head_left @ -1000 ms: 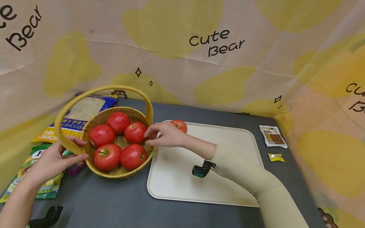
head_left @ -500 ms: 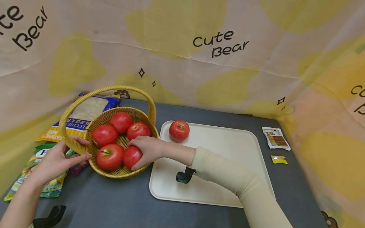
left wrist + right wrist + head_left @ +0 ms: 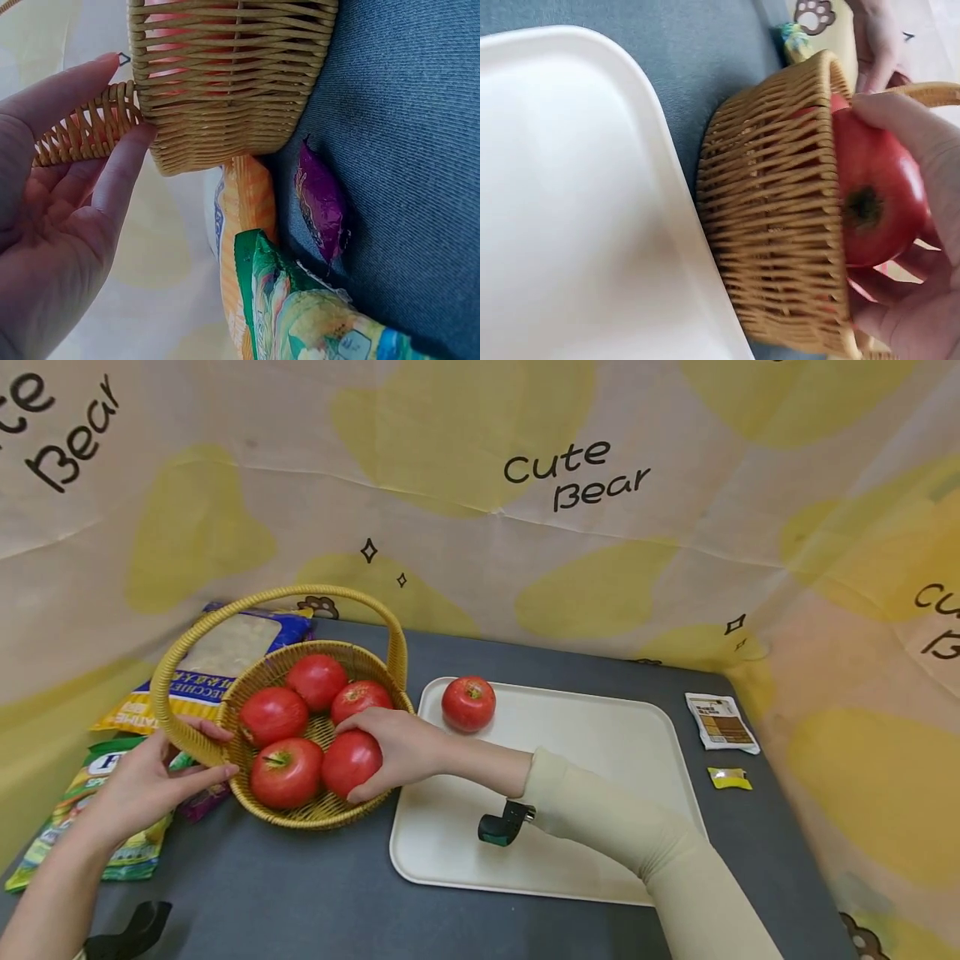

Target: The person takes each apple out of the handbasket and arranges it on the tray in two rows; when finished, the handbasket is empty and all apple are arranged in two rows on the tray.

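A yellow wicker basket (image 3: 238,793) holds several red apples (image 3: 285,774). My left hand (image 3: 146,781) grips the lower left end of its arched handle (image 3: 171,677); in the left wrist view the thumb and fingers (image 3: 124,176) lie on either side of that woven handle. Inside the basket's right side, my right hand (image 3: 405,752) grips an apple (image 3: 351,765) between thumb and fingers. The right wrist view shows this apple (image 3: 877,187) at the rim, the hand wrapped over its outer side. Another apple (image 3: 468,703) sits on the white tray (image 3: 585,727), at its back left corner.
Left of the basket lie a blue and yellow pasta bag (image 3: 217,660), a green snack bag (image 3: 135,852) and a small purple packet (image 3: 321,199). Right of the tray are a white-brown packet (image 3: 722,722) and a small yellow packet (image 3: 729,778). A printed cloth (image 3: 450,443) hangs behind.
My right hand has moved left and down from the basket's right rim onto the front right apple, taken hold of it and lifted it slightly. My left hand has stayed on the handle.
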The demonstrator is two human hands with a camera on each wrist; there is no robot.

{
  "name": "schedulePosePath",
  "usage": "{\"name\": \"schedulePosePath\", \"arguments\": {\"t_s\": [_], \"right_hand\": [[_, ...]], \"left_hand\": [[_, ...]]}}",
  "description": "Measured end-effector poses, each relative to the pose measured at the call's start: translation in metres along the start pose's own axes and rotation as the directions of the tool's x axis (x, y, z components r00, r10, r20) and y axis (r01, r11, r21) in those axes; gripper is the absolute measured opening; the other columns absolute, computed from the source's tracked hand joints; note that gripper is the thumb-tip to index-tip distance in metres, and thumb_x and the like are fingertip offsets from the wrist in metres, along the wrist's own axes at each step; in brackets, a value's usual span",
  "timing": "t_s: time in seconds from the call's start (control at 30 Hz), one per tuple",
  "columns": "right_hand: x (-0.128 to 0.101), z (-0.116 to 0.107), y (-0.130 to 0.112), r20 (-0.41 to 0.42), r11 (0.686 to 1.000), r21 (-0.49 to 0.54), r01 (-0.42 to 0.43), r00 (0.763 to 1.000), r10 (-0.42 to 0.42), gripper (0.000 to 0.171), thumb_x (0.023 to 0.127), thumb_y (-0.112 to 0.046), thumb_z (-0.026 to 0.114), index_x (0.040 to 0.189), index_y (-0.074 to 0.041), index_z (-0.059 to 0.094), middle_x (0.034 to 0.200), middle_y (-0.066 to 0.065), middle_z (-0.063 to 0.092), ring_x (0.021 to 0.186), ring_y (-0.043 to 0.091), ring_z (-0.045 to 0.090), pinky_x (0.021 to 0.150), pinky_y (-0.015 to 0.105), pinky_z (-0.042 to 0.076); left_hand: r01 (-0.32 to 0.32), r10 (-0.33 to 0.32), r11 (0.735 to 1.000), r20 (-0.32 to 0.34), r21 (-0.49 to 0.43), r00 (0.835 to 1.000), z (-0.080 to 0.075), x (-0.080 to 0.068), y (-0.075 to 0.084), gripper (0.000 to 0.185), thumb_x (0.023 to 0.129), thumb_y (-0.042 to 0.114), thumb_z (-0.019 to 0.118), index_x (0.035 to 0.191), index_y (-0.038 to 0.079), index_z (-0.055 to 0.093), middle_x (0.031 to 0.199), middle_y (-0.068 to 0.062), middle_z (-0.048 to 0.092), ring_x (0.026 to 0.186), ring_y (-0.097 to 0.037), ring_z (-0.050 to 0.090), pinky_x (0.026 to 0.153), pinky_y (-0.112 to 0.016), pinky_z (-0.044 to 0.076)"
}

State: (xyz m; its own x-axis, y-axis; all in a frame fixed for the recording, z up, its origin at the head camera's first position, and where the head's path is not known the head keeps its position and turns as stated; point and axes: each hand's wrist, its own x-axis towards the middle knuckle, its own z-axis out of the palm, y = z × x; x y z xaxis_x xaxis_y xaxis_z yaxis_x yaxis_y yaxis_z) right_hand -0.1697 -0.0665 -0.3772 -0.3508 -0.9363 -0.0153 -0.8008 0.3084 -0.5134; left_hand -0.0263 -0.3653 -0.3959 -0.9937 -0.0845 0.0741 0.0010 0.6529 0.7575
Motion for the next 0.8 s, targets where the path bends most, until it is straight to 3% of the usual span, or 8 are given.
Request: {"name": "schedulePosePath", "arguments": {"t_s": [0.2, 0.37, 0.6, 0.8], "right_hand": [[-0.032, -0.022, 0.008, -0.139, 0.977, 0.205, -0.061, 0.986, 0.091, 0.073, 0.074, -0.045, 0.079, 0.136, -0.022, 0.048, 0.126, -0.008, 0.051, 0.112, 0.006, 0.047, 0.082, 0.023, 0.050], [-0.071, -0.038, 0.030, -0.221, 0.927, 0.352, -0.132, 0.950, 0.219, 0.076, 0.072, -0.034, 0.083, 0.137, -0.021, 0.047, 0.128, -0.006, 0.051, 0.115, 0.013, 0.049, 0.081, 0.030, 0.052], [-0.126, -0.048, 0.077, -0.242, 0.820, 0.455, -0.347, 0.838, 0.488, 0.079, 0.070, -0.030, 0.085, 0.135, -0.018, 0.042, 0.130, 0.000, 0.049, 0.116, 0.023, 0.050, 0.080, 0.039, 0.055], [-0.162, -0.051, 0.115, -0.223, 0.755, 0.395, -0.523, 0.743, 0.631, 0.080, 0.071, -0.032, 0.084, 0.133, -0.012, 0.037, 0.129, 0.009, 0.050, 0.117, 0.031, 0.051, 0.084, 0.045, 0.053]], "left_hand": [[-0.020, 0.020, 0.999, 0.007, -0.026, 1.000, 0.001, 0.001, -0.001, 0.038, 0.088, 0.017, 0.075, 0.118, 0.008, 0.054, 0.111, 0.002, 0.061, 0.107, 0.009, 0.042, 0.076, -0.008, 0.031], [-0.022, 0.022, 1.000, 0.004, -0.018, 1.000, 0.001, 0.001, -0.001, 0.038, 0.088, 0.016, 0.075, 0.118, 0.008, 0.054, 0.109, 0.005, 0.061, 0.105, 0.009, 0.042, 0.075, -0.010, 0.032], [-0.008, 0.008, 1.000, -0.014, -0.023, 1.000, 0.004, 0.001, 0.000, 0.039, 0.087, 0.015, 0.075, 0.117, 0.006, 0.053, 0.109, 0.006, 0.060, 0.106, 0.010, 0.040, 0.077, -0.007, 0.029], [0.008, -0.008, 1.000, -0.015, 0.009, 1.000, 0.005, 0.001, 0.000, 0.040, 0.087, 0.018, 0.075, 0.118, 0.008, 0.052, 0.108, 0.010, 0.059, 0.105, 0.013, 0.038, 0.078, -0.006, 0.028]]}}
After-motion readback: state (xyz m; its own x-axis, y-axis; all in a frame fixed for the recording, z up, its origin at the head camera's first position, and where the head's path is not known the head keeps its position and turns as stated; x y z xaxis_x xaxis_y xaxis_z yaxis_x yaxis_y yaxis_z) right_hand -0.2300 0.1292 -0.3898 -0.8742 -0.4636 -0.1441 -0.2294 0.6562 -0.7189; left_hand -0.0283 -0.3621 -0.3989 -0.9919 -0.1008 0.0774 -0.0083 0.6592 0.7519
